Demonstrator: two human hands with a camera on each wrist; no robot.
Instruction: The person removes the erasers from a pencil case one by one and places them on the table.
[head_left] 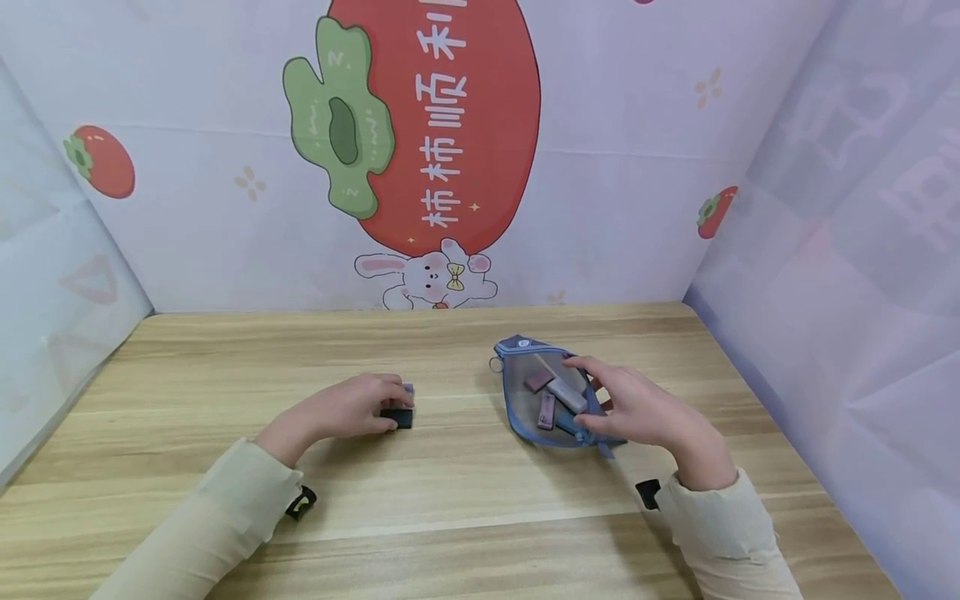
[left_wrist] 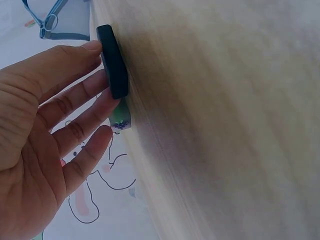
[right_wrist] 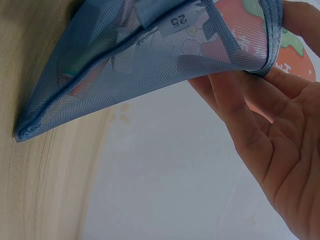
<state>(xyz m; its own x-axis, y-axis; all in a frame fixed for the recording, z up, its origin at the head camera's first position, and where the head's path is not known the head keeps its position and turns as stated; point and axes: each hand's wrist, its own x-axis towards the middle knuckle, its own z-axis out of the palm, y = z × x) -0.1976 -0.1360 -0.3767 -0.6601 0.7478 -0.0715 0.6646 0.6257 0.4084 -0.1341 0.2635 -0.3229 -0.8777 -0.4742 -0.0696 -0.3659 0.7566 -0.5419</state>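
My left hand (head_left: 356,406) pinches a small dark rectangular block (left_wrist: 113,62) between thumb and fingers, low over the table. Close behind it is a small purple and green block (left_wrist: 120,121), printed with what looks like grapes. To the right, my right hand (head_left: 637,404) grips the edge of a blue mesh zipper pouch (head_left: 517,417), thumb on one side and fingers on the other. Through the mesh show a maroon block (head_left: 537,381), a pale long piece (head_left: 567,394) and a pinkish-purple block (head_left: 547,411). The pouch's lower edge touches the table in the right wrist view.
The wooden table (head_left: 450,508) meets a printed backdrop (head_left: 615,225) with a big persimmon and a rabbit. Pale cloth walls (head_left: 862,275) stand at both sides. A black strap (head_left: 302,502) shows by the left wrist and another black piece (head_left: 647,493) by the right.
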